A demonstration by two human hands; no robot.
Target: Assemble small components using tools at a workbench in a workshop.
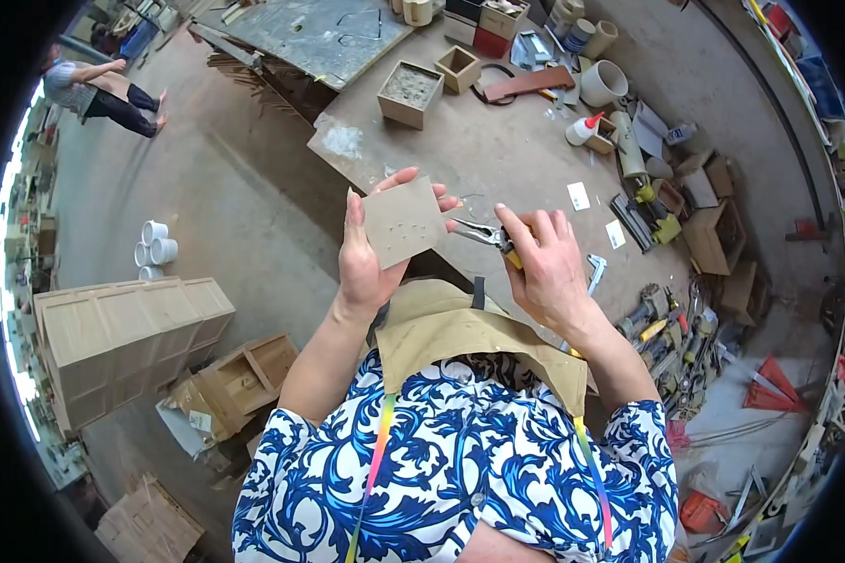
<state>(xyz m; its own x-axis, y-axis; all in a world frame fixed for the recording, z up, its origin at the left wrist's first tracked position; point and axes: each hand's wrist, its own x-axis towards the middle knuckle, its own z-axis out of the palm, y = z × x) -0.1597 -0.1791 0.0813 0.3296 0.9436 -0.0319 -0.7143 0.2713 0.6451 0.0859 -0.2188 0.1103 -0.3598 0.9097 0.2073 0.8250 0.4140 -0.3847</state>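
Note:
On the palm and fingers of my left hand [371, 267] rests a flat square tan board [402, 221], tilted, with several small pins or nail points on its face. My fingers show past its top and right edges. My right hand [549, 267] is closed round long-nose pliers [483, 233] with yellow-and-black handles. The jaws point left and lie close beside the board's right edge, by my left fingertips. Whether the jaws hold anything is too small to tell.
A workbench [479, 169] stands ahead, bearing an open box [410, 94], a glue bottle [584, 129] and calipers [595, 272]. Many hand tools [667, 328] crowd the right side. Wooden cabinets [131, 342] and white buckets [155, 249] stand left. A person [103, 94] is far left.

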